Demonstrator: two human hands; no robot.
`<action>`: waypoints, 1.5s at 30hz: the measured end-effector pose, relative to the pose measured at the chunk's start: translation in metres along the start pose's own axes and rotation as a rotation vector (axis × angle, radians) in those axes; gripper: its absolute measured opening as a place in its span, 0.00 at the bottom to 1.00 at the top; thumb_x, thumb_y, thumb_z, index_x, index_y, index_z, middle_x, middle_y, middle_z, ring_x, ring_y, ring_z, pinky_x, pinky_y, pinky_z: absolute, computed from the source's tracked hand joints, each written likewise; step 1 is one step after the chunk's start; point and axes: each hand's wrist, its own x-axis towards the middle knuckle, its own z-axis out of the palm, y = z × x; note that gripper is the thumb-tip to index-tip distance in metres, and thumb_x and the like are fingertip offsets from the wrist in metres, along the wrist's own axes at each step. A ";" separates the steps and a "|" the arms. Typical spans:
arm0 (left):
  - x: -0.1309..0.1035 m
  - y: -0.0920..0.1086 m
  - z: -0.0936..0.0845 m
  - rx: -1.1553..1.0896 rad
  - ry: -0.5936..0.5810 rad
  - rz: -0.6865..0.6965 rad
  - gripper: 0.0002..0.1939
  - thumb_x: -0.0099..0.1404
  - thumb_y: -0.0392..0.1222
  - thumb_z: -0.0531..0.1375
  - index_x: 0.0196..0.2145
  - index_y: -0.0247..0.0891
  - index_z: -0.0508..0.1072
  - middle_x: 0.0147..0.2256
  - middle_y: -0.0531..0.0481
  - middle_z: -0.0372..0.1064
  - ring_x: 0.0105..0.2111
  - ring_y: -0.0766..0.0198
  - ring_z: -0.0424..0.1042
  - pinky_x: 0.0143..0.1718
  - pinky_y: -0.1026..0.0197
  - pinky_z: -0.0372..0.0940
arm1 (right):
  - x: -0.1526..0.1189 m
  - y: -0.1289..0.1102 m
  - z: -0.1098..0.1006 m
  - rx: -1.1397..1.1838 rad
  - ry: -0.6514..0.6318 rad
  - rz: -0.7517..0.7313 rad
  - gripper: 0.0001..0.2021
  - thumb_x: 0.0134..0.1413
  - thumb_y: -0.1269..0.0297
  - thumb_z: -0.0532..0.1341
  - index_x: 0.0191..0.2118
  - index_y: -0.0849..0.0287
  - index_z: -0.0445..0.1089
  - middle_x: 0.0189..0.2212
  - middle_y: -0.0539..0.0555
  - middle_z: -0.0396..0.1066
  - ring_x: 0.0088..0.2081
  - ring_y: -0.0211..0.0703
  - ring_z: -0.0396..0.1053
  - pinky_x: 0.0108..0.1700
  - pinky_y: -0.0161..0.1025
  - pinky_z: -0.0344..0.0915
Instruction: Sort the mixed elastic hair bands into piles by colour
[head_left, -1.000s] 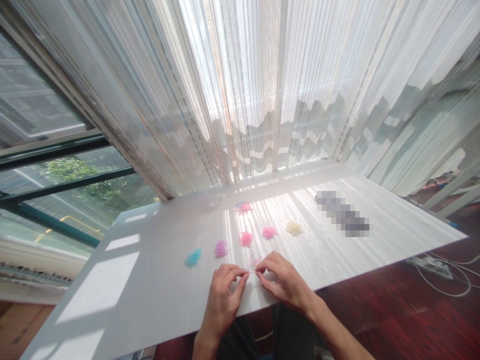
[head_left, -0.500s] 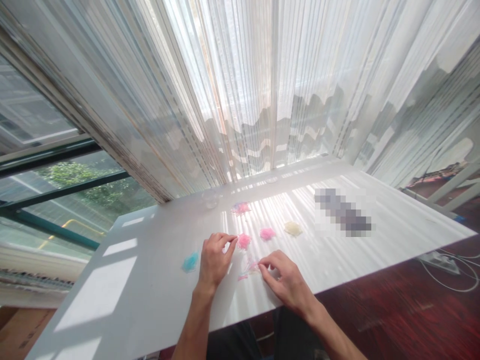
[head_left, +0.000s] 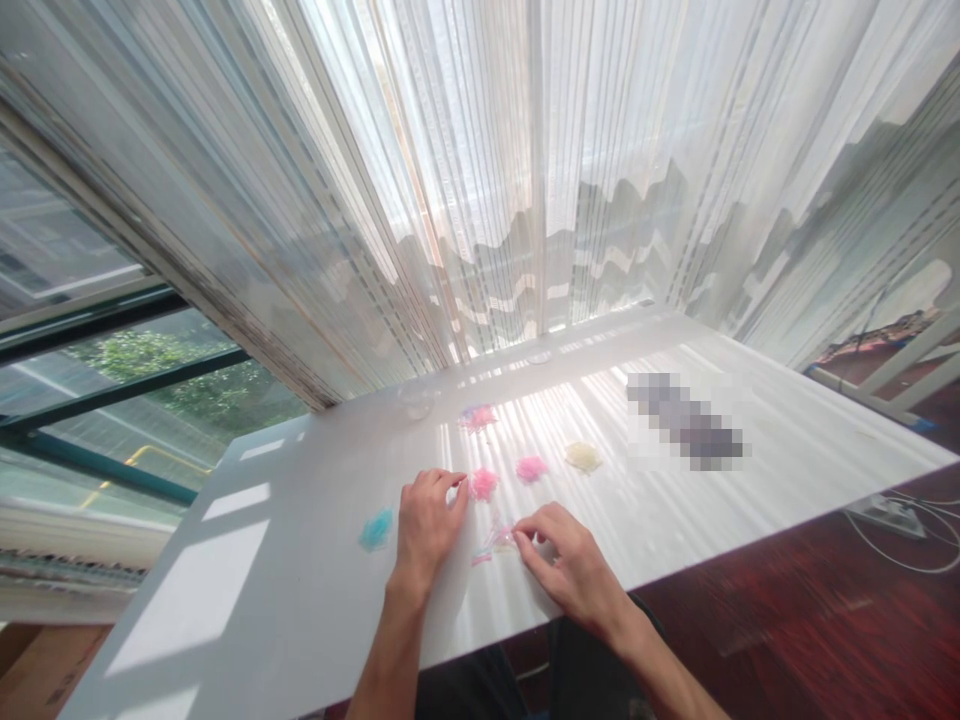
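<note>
Fingertips (head_left: 459, 480) of the left hand (head_left: 427, 522) pinch beside a bright-pink heap of thin pieces (head_left: 484, 485); the right hand (head_left: 562, 552), apart, touches a sparse pale-pink scatter (head_left: 499, 541) nearer the front edge of the white tabletop (head_left: 300, 590). Whether either grips anything, I cannot tell.

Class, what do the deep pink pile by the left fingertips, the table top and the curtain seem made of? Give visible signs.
Deep pink pile: perhaps plastic or rubber; loose, strand-like bits show, but too small to judge finish.
Table top: probably laminate or painted board, smooth; sunlight streaks its even white surface.
Curtain: sheer fabric, probably synthetic; daylight shows through.
</note>
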 end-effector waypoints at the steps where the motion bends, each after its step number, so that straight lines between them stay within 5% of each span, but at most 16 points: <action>1: -0.003 0.000 -0.003 -0.005 0.001 0.003 0.10 0.71 0.40 0.57 0.39 0.42 0.80 0.34 0.49 0.77 0.35 0.55 0.73 0.40 0.53 0.65 | 0.000 0.000 0.000 0.000 -0.001 0.001 0.07 0.67 0.68 0.59 0.37 0.55 0.73 0.30 0.52 0.71 0.34 0.44 0.70 0.38 0.41 0.70; 16: -0.075 0.009 -0.027 -0.172 -0.175 -0.029 0.08 0.69 0.42 0.59 0.43 0.46 0.77 0.39 0.49 0.77 0.31 0.60 0.76 0.32 0.60 0.72 | 0.000 -0.001 0.001 -0.025 -0.047 0.040 0.07 0.67 0.66 0.59 0.37 0.55 0.74 0.31 0.53 0.73 0.34 0.45 0.71 0.36 0.41 0.71; 25: -0.081 0.009 -0.022 -0.191 -0.190 -0.037 0.09 0.73 0.42 0.57 0.34 0.43 0.74 0.32 0.52 0.73 0.29 0.61 0.74 0.33 0.61 0.67 | -0.001 -0.001 0.005 -0.079 -0.057 0.019 0.06 0.67 0.67 0.60 0.37 0.55 0.73 0.31 0.53 0.72 0.34 0.46 0.71 0.37 0.42 0.69; 45: -0.083 0.017 -0.017 -0.435 -0.158 0.054 0.09 0.76 0.41 0.52 0.39 0.41 0.71 0.36 0.48 0.73 0.34 0.60 0.74 0.38 0.60 0.69 | -0.004 0.006 0.011 -0.141 -0.185 -0.227 0.09 0.63 0.72 0.63 0.48 0.56 0.72 0.37 0.55 0.75 0.39 0.49 0.71 0.41 0.45 0.72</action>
